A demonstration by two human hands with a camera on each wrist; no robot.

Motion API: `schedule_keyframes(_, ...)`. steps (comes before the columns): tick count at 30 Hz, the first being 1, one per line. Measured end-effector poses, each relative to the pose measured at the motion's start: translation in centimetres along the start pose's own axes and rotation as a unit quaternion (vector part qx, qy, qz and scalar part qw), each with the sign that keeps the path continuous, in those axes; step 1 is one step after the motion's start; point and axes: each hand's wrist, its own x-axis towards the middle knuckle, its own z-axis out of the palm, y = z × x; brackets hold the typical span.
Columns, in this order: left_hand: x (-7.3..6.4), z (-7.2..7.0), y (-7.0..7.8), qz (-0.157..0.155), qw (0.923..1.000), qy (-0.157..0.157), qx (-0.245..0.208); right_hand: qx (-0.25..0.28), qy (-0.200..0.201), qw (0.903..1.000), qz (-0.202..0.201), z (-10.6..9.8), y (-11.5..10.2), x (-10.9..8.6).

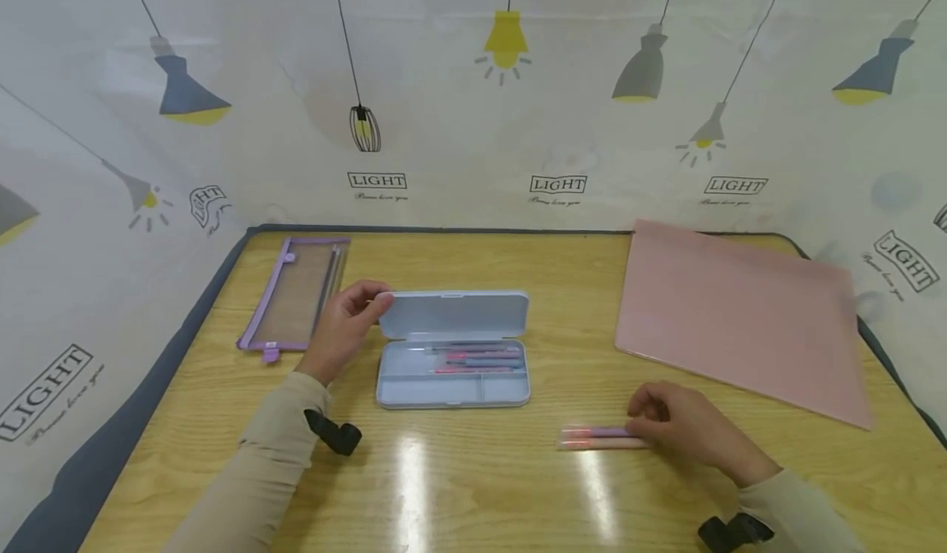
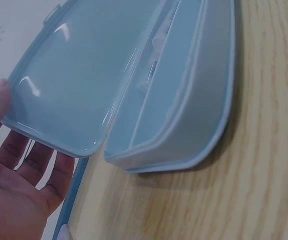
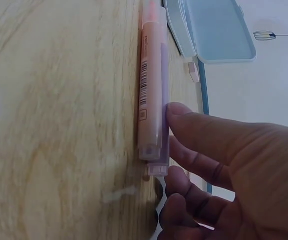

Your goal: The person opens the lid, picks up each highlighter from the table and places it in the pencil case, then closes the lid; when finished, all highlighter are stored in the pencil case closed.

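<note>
Right hand (image 1: 691, 427) against highlighters (image 3: 152, 90) (peach, purple)

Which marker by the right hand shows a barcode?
The peach marker, lying alongside the purple marker; only the peach one shows a barcode, the purple none.

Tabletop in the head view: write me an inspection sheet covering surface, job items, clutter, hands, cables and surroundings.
Surface: wood-grain table, glare streaks near the front.
Job's things: light blue case open, lid raised, pens in its rear compartment; peach and purple highlighters outside it, front right.
Clutter: purple-trimmed pouch at left; pink sheet or folder at right.
Hands: left hand holds the lid's left end; right hand grips the highlighters.
Cables: nothing seen; only printed lamp cords.
Surroundings: pale backdrop printed with lamps and "LIGHT".
</note>
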Motion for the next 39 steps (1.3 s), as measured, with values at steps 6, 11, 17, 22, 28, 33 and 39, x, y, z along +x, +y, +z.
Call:
schedule_keyframes(6,0.0,0.0,0.0,0.005,1.0,0.002,0.003,-0.002,0.002,1.0,-0.006,0.1,0.0,-0.1)
schedule_keyframes(11,0.0,0.0,0.0,0.006,1.0,0.003,0.007,0.001,0.0,0.9999,-0.01,0.0,-0.2,0.0)
schedule_keyframes(17,-0.1,0.2,0.1,0.003,0.9999,0.001,0.011,-0.004,-0.007,0.9998,-0.017,-0.1,-0.3,0.0)
schedule_keyframes(22,0.0,0.2,0.1,0.006,0.9999,0.003,0.01,-0.007,-0.012,0.9996,-0.026,0.0,-0.4,-0.2)
schedule_keyframes(28,-0.1,0.2,0.1,0.007,0.9999,-0.001,0.01,-0.017,0.002,0.9996,-0.02,0.1,-0.1,-0.2)
schedule_keyframes(33,-0.2,0.2,0.2,0.007,0.9998,0.001,0.017,-0.018,0.026,0.9991,-0.03,-0.5,-0.2,-0.1)
schedule_keyframes(39,-0.2,0.2,0.2,0.01,0.9998,0.003,0.017,-0.02,0.034,0.9988,-0.03,-1.7,-1.7,0.3)
